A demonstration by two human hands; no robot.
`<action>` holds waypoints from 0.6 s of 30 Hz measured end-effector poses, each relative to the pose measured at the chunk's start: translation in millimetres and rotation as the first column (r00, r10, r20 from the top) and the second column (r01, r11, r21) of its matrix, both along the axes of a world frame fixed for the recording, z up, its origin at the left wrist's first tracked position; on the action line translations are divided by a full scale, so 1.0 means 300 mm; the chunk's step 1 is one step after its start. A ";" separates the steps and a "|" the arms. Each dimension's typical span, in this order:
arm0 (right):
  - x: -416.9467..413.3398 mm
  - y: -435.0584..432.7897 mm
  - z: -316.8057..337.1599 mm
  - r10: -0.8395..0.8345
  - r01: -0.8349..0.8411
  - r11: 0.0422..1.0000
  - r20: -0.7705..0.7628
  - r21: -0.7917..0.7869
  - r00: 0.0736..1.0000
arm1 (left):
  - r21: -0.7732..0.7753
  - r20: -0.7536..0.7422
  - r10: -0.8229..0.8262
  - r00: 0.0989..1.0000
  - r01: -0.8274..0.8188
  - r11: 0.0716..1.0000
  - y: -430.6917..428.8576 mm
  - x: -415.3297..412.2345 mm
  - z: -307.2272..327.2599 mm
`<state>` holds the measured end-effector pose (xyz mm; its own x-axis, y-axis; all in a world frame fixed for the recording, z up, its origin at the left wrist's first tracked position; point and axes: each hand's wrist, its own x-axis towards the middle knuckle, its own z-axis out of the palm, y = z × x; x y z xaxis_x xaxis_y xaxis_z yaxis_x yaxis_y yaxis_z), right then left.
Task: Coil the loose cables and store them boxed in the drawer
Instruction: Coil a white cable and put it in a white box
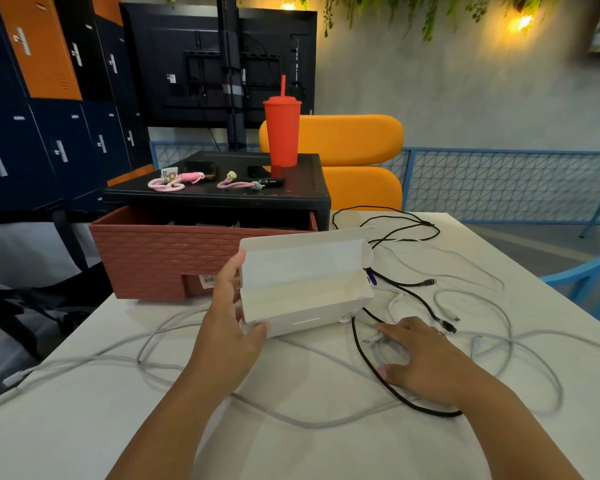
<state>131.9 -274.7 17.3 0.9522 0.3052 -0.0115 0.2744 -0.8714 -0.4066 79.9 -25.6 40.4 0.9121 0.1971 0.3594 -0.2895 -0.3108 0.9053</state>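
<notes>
Nearest the camera: two bare forearms reaching away over the white worktop [84, 427], with loose cables strewn across it.

Right hand [420, 358]: palm down on the worktop, fingers [390, 332] spread and curled loosely over a small bundle of pale white cable [383, 348]; whether they have closed on it cannot be told, since the palm hides most of the bundle; a thin black cable [371, 368] runs under the same hand and loops toward the near edge.

Left hand [229, 327]: clasped on the left end of an open white cardboard box with a raised lid flap [305, 285]; thumb on the near face, fingers behind the far wall; the box is held tipped up, mouth toward the person, its long axis running left to right.

Key relation: the bundle lies just beside the box's lower right corner, to the right of and nearer than the open mouth; the right hand is plainly the nearer hand to it; the move in hand appears to be a short lift up and leftward into the box.

Remaining cables: long pale grey cable [153, 358] trailing across the near worktop to the left edge; further black and white leads [413, 230] sprawled to the right and behind the box, uncoiled; judged early in the task.

Destination: brick-patterned reddish plastic drawer [160, 258], pulled open beneath a black cabinet top [215, 199], directly behind the box.

On the cabinet top: red plastic tumbler with straw [282, 133]; pink looped straps [174, 181].
</notes>
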 end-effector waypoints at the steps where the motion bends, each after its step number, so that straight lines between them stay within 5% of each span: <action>1: 0.001 0.005 0.003 0.002 -0.002 1.000 0.003 -0.018 1.000 | -0.001 0.001 0.002 1.000 -0.002 1.000 0.000 0.000 0.001; 18: 0.004 0.033 0.009 -0.021 0.033 0.994 0.118 -0.104 0.993 | -0.012 -0.006 -0.013 1.000 0.013 1.000 -0.004 -0.002 0.006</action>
